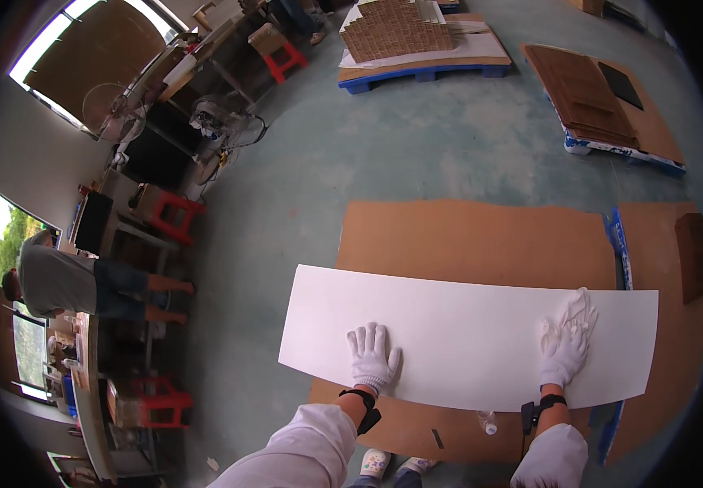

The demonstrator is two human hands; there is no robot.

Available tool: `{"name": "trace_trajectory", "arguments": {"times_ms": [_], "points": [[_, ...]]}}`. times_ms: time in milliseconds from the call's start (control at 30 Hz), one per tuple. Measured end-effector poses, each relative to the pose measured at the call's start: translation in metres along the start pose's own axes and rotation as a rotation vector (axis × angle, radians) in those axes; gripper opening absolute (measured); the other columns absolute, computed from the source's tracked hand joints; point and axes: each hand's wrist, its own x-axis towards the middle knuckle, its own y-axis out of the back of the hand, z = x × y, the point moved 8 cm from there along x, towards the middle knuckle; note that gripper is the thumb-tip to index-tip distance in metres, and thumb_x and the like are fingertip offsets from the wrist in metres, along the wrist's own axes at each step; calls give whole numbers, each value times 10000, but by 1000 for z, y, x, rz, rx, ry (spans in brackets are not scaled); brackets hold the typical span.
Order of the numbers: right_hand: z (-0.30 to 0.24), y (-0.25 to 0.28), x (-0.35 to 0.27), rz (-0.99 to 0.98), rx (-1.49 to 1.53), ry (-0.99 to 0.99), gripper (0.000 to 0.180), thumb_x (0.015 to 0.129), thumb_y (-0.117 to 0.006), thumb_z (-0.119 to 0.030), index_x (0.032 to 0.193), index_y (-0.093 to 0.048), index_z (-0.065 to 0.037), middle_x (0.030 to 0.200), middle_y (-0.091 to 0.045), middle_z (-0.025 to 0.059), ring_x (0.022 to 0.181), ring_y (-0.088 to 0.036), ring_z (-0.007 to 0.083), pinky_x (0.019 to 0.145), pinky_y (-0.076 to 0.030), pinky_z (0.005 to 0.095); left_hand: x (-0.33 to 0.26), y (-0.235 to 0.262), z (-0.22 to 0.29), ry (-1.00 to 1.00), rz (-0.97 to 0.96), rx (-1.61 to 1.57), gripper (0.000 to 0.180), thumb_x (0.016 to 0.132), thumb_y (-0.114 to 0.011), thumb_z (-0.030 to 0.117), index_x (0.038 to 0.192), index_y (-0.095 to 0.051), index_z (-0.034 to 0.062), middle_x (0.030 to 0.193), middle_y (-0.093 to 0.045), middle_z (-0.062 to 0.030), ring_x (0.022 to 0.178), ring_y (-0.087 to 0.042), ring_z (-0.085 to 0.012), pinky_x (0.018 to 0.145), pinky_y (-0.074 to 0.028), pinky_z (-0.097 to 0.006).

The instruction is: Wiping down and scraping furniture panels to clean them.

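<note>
A long white sheet (457,329) lies flat in front of me over a brown board. My left hand (373,355), in a white knitted glove, presses on its left part with the fingers spread and nothing held. Toward the sheet's right end, my right hand (564,355), gloved too, has a crumpled white cloth (576,314) bunched under its fingers against the surface. The fingertips partly merge with the cloth. Dark straps are fastened round both wrists.
The brown board (473,236) reaches out beyond the white sheet. A small clear bottle (487,422) and a dark strip (437,439) sit near my feet. Ahead are loaded pallets (424,73) and brown panels (583,93). At left, a person (67,276) stands by a workbench with red stools (176,218).
</note>
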Motion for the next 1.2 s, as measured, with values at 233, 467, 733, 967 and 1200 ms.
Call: {"name": "trace_trajectory", "arguments": {"times_ms": [233, 467, 733, 967, 1200], "points": [[8, -8, 1, -8, 14, 4, 488, 777, -516, -311, 1230, -567, -139, 1344, -458, 109, 1283, -385, 316, 1106, -272, 457, 4, 2, 5, -24, 12, 3, 563, 802, -555, 375, 1216, -453, 8, 1252, -439, -184, 1164, -386, -369, 1041, -227, -558], [-4, 8, 0, 59, -4, 22, 458, 791, -510, -276, 1223, -564, -133, 1347, -459, 109, 1278, -400, 317, 1092, -296, 461, 5, 4, 4, -33, 24, 2, 558, 801, -546, 362, 1215, -455, -2, 1242, -441, -189, 1163, -383, -379, 1041, -218, -562], [-6, 14, -3, 123, -17, 40, 445, 797, -534, -279, 1215, -576, -131, 1348, -462, 118, 1278, -409, 323, 1080, -312, 450, 0, 1, 1, -48, 28, 16, 568, 802, -538, 358, 1222, -457, -15, 1265, -432, -206, 1168, -380, -384, 1041, -209, -569], [8, 15, -3, 96, 22, 51, 383, 833, -528, -294, 1180, -598, -147, 1305, -496, 117, 1228, -446, 317, 1067, -330, 448, -1, -22, 10, -34, -68, 25, 620, 824, -493, 397, 1287, -429, -11, 1325, -409, -231, 1240, -342, -420, 1094, -149, -589], [-21, 28, 11, 107, 10, 35, 487, 713, -634, -318, 1175, -617, -165, 1274, -505, 108, 1207, -442, 333, 1047, -346, 474, -3, -30, -17, -2, -84, 69, 673, 877, -481, 393, 1391, -341, -17, 1450, -324, -244, 1379, -208, -437, 1156, -72, -545]]}}
